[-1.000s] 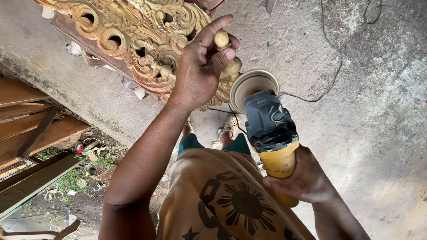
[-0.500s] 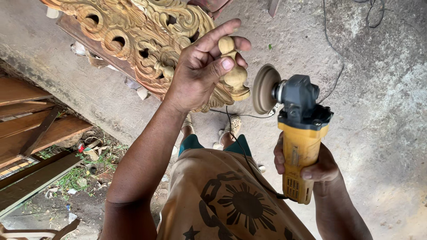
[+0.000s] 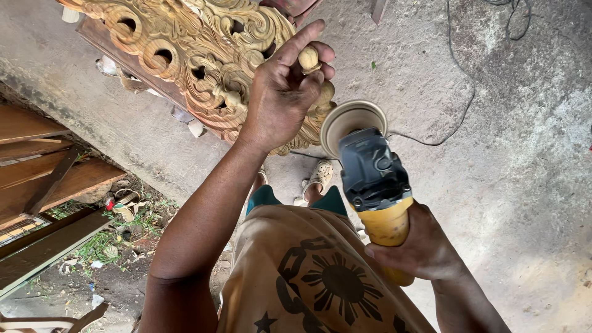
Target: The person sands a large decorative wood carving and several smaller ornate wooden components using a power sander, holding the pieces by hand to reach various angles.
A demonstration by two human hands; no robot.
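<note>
Fingers of the left hand [image 3: 280, 98] pinch a small rounded knob on the lower edge of the carved wooden panel [image 3: 197, 55]; right hand [image 3: 422, 246] wraps tight around the yellow angle grinder [image 3: 373, 185], sanding disc [image 3: 353, 120] just beside the carving.

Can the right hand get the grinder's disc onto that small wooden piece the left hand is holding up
Probably yes. The right hand grips the yellow grinder, whose disc sits just beside the small wooden piece pinched by the left hand. Nothing lies between them, though the left fingers are close.
</note>
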